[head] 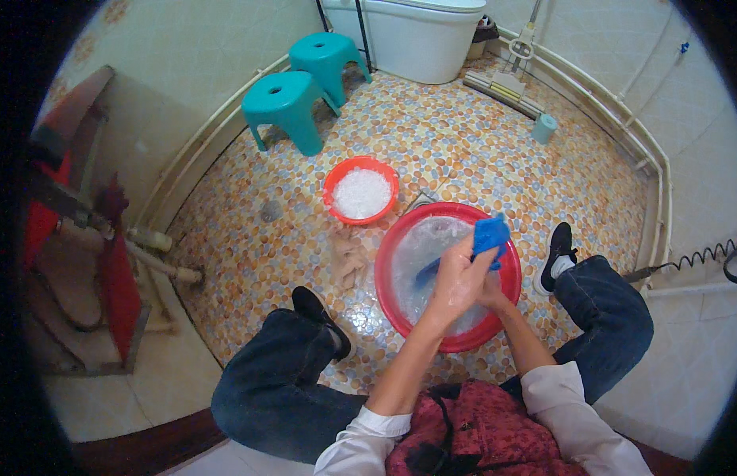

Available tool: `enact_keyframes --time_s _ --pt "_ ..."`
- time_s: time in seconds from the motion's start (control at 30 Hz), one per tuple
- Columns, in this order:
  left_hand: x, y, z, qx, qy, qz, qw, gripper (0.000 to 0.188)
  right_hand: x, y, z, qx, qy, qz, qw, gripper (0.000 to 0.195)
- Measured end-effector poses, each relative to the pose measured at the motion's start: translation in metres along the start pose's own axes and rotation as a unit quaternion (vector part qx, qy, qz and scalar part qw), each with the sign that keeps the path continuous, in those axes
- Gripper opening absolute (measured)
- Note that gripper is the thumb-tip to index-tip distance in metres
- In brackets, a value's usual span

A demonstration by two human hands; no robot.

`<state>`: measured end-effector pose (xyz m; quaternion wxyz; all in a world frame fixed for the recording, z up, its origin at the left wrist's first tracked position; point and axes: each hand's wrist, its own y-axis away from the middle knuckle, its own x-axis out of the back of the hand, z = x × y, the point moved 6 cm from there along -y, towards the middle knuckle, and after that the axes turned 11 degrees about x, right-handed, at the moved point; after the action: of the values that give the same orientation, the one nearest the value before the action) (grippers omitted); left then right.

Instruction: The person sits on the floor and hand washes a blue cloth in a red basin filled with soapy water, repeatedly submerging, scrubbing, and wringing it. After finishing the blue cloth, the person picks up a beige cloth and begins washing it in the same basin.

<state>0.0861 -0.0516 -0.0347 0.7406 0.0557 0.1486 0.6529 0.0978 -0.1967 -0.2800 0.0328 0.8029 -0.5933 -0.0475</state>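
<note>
Over a large red plastic basin (387,312) of cloudy, sudsy water, my left hand (457,276) grips a wet blue cloth (491,234). Part of the cloth sticks up above the fingers, and another part hangs towards the water at the left. My right hand (492,291) is close against the left one, low over the basin's right side; its fingers are mostly hidden, so its hold on the cloth cannot be made out. A smaller orange-red basin (328,193) filled with white foam stands just beyond, to the left.
A crumpled beige cloth (348,259) lies on the pebble-patterned floor, left of the large basin. A floor drain (420,201) is between the basins. Farther off are two teal plastic stools (279,98), a white toilet (410,41), a sponge mop (505,89) and a small light-blue roll (544,128).
</note>
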Motion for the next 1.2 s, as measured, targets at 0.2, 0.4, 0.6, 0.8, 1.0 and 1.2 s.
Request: enact_keyframes --time_s 0.2,0.4,0.6,0.8,1.0,1.2 --pt "-0.003 0.061 0.064 -0.091 0.189 -0.051 0.976 0.025 -0.018 -0.01 -0.011 -0.037 -0.184 0.058 0.98 0.026" --pt "0.057 0.052 0.069 -0.106 0.298 0.078 0.946 0.023 0.014 -0.014 -0.086 0.048 -0.229 0.109 0.966 0.024" --pt "0.104 -0.002 0.016 -0.057 0.057 0.229 0.97 0.025 0.027 -0.014 -0.159 0.145 0.138 0.129 0.971 0.016" --pt "0.108 -0.056 -0.109 0.043 -0.324 0.212 0.921 0.034 -0.001 -0.013 -0.092 0.064 0.474 0.096 0.873 0.03" --pt "0.082 -0.049 -0.235 0.126 -0.405 0.183 0.887 0.065 -0.033 0.024 0.012 -0.026 0.588 -0.087 0.804 0.031" --pt "0.063 -0.045 -0.296 0.185 -0.513 0.065 0.836 0.071 -0.022 0.046 0.096 -0.157 0.614 -0.189 0.75 0.028"
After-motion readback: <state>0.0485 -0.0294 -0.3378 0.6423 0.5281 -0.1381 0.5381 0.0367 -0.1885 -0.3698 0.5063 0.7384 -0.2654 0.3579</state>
